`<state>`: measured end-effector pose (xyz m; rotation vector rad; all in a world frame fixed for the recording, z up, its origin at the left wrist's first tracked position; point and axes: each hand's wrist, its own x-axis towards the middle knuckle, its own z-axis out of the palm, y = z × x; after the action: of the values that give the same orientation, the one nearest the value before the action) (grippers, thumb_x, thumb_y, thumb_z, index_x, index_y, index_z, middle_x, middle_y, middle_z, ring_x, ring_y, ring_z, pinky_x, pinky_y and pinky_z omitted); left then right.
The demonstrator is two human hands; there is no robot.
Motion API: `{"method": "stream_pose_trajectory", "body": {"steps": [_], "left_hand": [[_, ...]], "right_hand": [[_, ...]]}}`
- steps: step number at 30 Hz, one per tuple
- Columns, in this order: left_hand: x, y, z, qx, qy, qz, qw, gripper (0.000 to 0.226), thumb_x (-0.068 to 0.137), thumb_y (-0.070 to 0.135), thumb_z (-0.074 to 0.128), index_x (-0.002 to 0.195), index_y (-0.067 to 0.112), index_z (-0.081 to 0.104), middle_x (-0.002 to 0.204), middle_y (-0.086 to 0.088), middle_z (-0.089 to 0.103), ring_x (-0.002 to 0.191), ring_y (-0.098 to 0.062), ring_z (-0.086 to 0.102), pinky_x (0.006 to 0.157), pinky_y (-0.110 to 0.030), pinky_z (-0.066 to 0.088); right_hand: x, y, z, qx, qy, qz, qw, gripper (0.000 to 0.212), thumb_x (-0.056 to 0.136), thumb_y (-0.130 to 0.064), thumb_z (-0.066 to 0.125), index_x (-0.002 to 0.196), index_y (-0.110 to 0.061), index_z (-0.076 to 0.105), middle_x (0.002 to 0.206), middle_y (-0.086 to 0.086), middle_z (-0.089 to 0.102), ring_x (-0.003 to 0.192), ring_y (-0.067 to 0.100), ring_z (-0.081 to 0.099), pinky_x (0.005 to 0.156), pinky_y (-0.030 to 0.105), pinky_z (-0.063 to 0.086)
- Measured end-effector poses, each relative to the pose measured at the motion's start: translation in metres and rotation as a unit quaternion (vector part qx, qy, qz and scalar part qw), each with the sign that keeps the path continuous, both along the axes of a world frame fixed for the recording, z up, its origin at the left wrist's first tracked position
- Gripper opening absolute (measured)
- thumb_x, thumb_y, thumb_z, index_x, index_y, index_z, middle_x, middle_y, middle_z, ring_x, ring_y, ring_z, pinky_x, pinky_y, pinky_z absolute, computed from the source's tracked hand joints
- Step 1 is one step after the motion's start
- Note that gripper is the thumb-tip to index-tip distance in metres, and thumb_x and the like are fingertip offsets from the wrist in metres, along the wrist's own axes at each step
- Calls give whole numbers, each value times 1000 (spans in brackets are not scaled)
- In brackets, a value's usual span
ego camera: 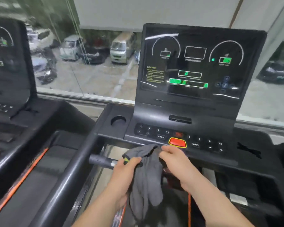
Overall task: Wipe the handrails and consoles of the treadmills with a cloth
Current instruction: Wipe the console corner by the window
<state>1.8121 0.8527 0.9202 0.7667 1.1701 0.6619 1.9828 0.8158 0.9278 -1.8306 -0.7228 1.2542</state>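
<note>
Grey cloth (144,174) hangs between both hands, just before the front edge of the console (154,112). Left hand (123,174): fingers curled round the cloth's upper left corner. Right hand (175,163): fingers pinching its top right fold. Short handrail (102,160) just left of the left hand. Red button (177,142) just beyond the cloth; cup holder (118,120) and lit display (195,63) behind

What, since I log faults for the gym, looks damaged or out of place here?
On the right wing of the console, ragged crossed black strips, perhaps tape, sit opposite the left cup holder. Patch or damage, I cannot tell. Nothing else stands out.
</note>
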Motion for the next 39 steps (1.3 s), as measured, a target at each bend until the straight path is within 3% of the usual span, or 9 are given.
{"method": "stream_pose_trajectory", "body": {"steps": [5, 14, 19, 24, 27, 29, 31, 33, 39], "left_hand": [[-20, 67, 6, 46, 27, 128, 990, 22, 93, 34, 72, 114, 28, 72, 107, -4, 79, 101, -26, 75, 96, -53, 57], [-25, 187, -7, 9, 47, 130, 990, 20, 89, 31, 67, 107, 24, 72, 100, -5, 79, 93, -25, 76, 86, -46, 61], [-46, 270, 16, 164, 185, 61, 967, 11, 90, 32, 66, 98, 25, 62, 100, -5, 70, 95, -22, 67, 88, -40, 54], [-37, 307, -11, 412, 454, -230, 755, 32, 91, 34, 55, 118, 19, 62, 143, -1, 42, 122, -24, 53, 102, -40, 47], [-19, 290, -48, 414, 540, -408, 609, 51, 91, 51, 44, 129, 20, 59, 154, -3, 33, 129, -31, 44, 91, -42, 51], [-12, 284, -57, 431, 558, -417, 573, 62, 93, 60, 36, 134, 19, 57, 155, -9, 26, 129, -31, 40, 90, -40, 47], [-16, 291, -54, 528, 532, -422, 510, 47, 93, 56, 43, 114, 23, 69, 137, -7, 50, 110, -26, 48, 78, -32, 42], [-24, 302, -56, 634, 483, -462, 389, 24, 84, 50, 60, 82, 29, 72, 96, 7, 66, 85, -18, 47, 70, -27, 33], [-21, 324, -66, 564, 490, -569, 343, 36, 100, 27, 43, 133, 17, 55, 138, -5, 50, 124, -30, 48, 92, -48, 50]], "right_hand": [[-4, 76, 5, 28, -81, 136, 987, 34, 97, -24, 65, 130, -24, 58, 113, -9, 64, 93, 2, 60, 74, 6, 43], [-17, 203, 0, 19, -228, 251, 940, 67, 90, -32, 75, 150, -28, 46, 152, -9, 48, 137, 10, 47, 110, 24, 37], [-11, 255, -1, -24, -382, 363, 850, 85, 86, -47, 75, 158, -25, 34, 169, -6, 19, 157, 12, 11, 124, 38, 26], [-20, 287, -10, -94, -531, 479, 693, 126, 71, -65, 82, 162, -5, 17, 172, 7, -3, 157, 21, -15, 128, 37, -2], [-19, 292, -23, -78, -535, 452, 710, 129, 63, -54, 92, 160, -2, 24, 172, 7, 2, 157, 16, -15, 127, 33, -5], [-19, 293, -25, -60, -534, 441, 718, 116, 66, -48, 92, 156, -3, 34, 170, 8, 11, 154, 12, -17, 126, 33, -3], [-20, 294, -23, -53, -537, 433, 722, 111, 66, -47, 92, 154, -6, 38, 168, 6, 16, 154, 12, -17, 125, 32, -1], [-22, 294, -19, -66, -525, 435, 728, 118, 58, -52, 95, 154, -11, 39, 168, 2, 16, 156, 16, -13, 125, 32, 3], [-20, 287, -8, -68, -505, 409, 757, 105, 57, -50, 96, 146, -18, 52, 168, -3, 15, 156, 14, 1, 120, 30, 24]]}}
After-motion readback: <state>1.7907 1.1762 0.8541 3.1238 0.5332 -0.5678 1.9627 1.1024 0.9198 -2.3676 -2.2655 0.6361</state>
